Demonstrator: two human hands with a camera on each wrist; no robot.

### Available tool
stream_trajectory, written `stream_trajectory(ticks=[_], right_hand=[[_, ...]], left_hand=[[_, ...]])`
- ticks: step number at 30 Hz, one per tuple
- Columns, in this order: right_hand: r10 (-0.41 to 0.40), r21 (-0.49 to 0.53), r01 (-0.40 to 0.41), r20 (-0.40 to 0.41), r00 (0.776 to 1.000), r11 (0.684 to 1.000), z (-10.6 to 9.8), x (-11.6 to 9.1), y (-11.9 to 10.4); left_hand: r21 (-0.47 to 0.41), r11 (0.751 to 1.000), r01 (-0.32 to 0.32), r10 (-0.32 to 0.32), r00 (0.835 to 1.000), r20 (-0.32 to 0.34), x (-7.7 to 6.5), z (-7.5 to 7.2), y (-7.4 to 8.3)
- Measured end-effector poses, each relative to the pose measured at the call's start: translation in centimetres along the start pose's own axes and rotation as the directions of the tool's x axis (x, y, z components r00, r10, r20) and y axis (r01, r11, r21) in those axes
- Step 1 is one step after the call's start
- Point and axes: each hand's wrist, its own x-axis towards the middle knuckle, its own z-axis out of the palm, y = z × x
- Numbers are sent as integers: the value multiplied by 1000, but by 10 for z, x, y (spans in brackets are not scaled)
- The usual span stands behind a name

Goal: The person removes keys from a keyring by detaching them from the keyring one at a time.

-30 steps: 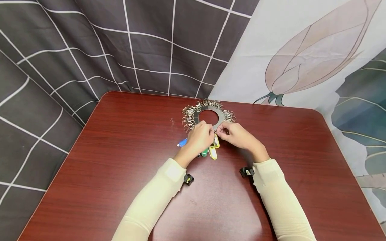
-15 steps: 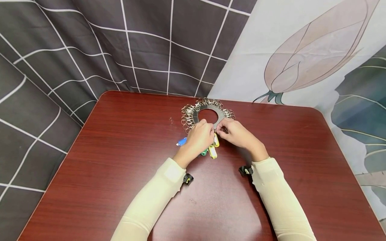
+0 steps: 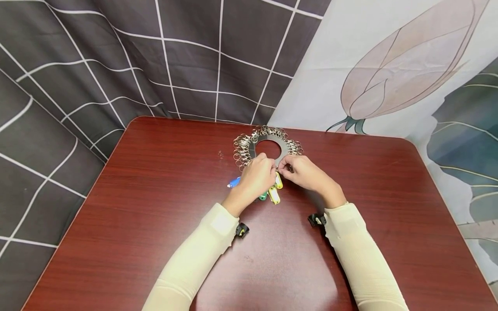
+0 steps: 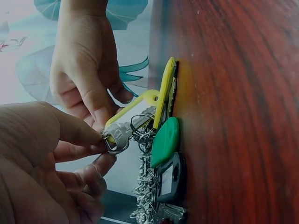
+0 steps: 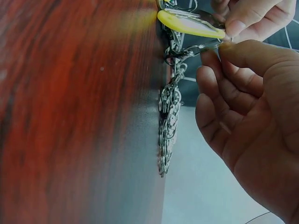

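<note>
Item 1: ring plate point(image 3: 285, 149), grey, flat, round central hole; lying at 12 o'clock on the worktop point(image 3: 163, 190), near its far edge. Metal clips point(image 3: 243, 151) with small rings line its rim from 8 o'clock round through 12 to 3.

Item 2: left hand point(image 3: 258, 173), over the plate's 7 o'clock side; thumb and finger pinch a silver key point(image 4: 120, 136) by its head.

Item 3: right hand point(image 3: 305, 172), at the plate's 4 o'clock; thumb and fingers pinch the end of a metal clasp point(image 5: 190, 52).

Item 4: tags. Upper yellow tag point(image 3: 278, 181), between 5 and 6 o'clock, beside the key; lower yellow tag point(image 3: 274, 196), 6 o'clock; green tag point(image 3: 263, 196), between 6 and 7; blue tag point(image 3: 234, 182), 8 o'clock. A black tag point(image 4: 176, 173) sits just beside the green one.

Item 5: cream sleeves point(image 3: 194, 255), with a black wrist device point(image 3: 242, 230) at each cuff.

Item 6: dark gridded curtain point(image 3: 194, 56), 11 o'clock.
</note>
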Motion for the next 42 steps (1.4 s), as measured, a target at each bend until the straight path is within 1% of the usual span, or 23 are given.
stream_trajectory(ticks=[5,12,19,27,32,37,39,42], right_hand=[[13,2,-13,2,1000,1000,0,1,-1],[21,4,-21,0,1000,1000,-1,1,-3],[9,-1,-9,-26,1000,1000,-1,1,-3],[17,14,-16,-47,999,1000,1,2,1],[15,27,-14,-56,998,1000,0,2,-1],[19,13,-18,-59,998,1000,-1,2,-2],[22,6,-22,-61,998,1000,-1,2,-3],[16,1,-16,-64,998,1000,-1,3,-4]], left_hand=[[2,1000,-2,2,1000,-2,0,-1,0],[-11,1000,12,-12,1000,9,0,-3,0],[-44,999,16,-16,1000,1,0,-4,-1],[15,1000,-16,16,1000,-16,0,-5,0],[24,999,-22,23,999,-40,-1,-7,1],[20,1000,-19,20,997,-68,-1,-8,0],[23,999,-23,25,997,-71,-1,-9,1],[57,998,-36,39,998,-53,-2,-10,2]])
